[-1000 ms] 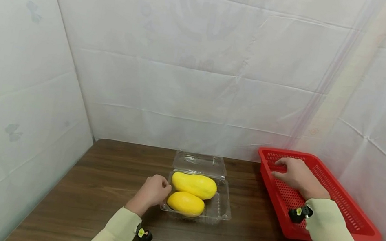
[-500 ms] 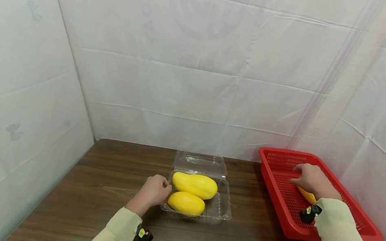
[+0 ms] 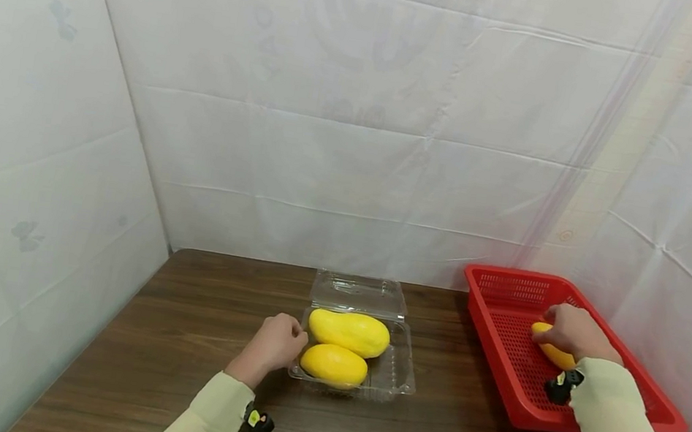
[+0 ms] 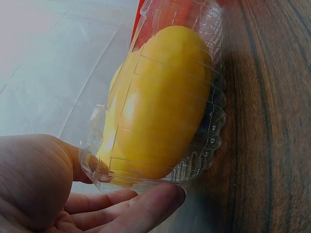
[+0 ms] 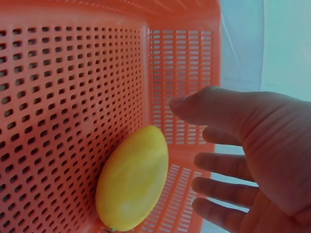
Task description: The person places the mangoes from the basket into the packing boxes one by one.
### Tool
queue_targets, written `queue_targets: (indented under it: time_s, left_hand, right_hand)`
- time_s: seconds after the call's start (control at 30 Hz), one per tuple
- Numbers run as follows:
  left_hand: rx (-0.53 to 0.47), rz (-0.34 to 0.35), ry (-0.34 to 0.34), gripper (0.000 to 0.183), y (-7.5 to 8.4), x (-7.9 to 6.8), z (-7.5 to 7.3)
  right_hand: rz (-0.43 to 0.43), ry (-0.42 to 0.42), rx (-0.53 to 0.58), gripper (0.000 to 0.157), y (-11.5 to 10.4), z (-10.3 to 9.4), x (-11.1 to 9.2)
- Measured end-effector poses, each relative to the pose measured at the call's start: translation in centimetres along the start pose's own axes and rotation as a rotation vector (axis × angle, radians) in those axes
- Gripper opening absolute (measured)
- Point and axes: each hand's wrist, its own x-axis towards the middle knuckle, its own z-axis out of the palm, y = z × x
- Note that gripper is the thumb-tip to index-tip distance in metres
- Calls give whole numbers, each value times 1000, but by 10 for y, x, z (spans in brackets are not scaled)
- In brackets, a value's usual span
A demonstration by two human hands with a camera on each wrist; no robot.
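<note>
A clear plastic clamshell container [image 3: 392,370] sits on the table with its lid [image 3: 359,293] folded back. Two yellow mangoes lie in its left part, one mango [image 3: 348,332] behind the other mango [image 3: 334,365]. My left hand [image 3: 272,344] pinches the container's left rim; in the left wrist view the thumb is on one side of the clear wall and the fingers on the other. Over the red basket [image 3: 494,340], my right hand [image 3: 578,333] hovers beside a third mango [image 5: 133,179]. Its fingers are spread and apart from that mango in the right wrist view.
The brown wooden table [image 3: 206,314] runs up to a white sheet wall [image 3: 300,165] behind. Another white sheet hangs at the left, and one at the right next to the basket. The basket's raised sides surround the third mango.
My right hand has moved right and slightly down over the basket, and the mango there has come into view. My left hand and the container have stayed put.
</note>
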Motion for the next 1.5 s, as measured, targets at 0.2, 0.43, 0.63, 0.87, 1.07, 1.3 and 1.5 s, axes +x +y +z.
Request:
queue_targets:
  time_s: [0.2, 0.43, 0.63, 0.87, 1.07, 1.3, 1.5]
  left_hand:
    - [3, 10, 0, 37, 1, 0, -1]
    - [12, 5, -2, 30, 1, 0, -3]
    - [11, -7, -6, 27, 2, 0, -3]
    - [5, -5, -7, 33, 3, 0, -4]
    - [8, 2, -10, 37, 3, -1, -4]
    - [-1, -9, -24, 39, 5, -1, -5]
    - [5, -4, -26, 39, 5, 0, -5]
  right_hand:
    - [60, -48, 42, 74, 6, -1, -4]
    - [119, -77, 75, 78, 11, 0, -6]
    - [132, -64, 87, 74, 17, 0, -6]
    - [131, -66, 81, 71, 24, -1, -1]
    - [151, -70, 79, 75, 29, 1, 0]
    - [163, -91, 75, 70, 33, 4, 3]
    - [169, -110, 93, 72, 36, 9, 6]
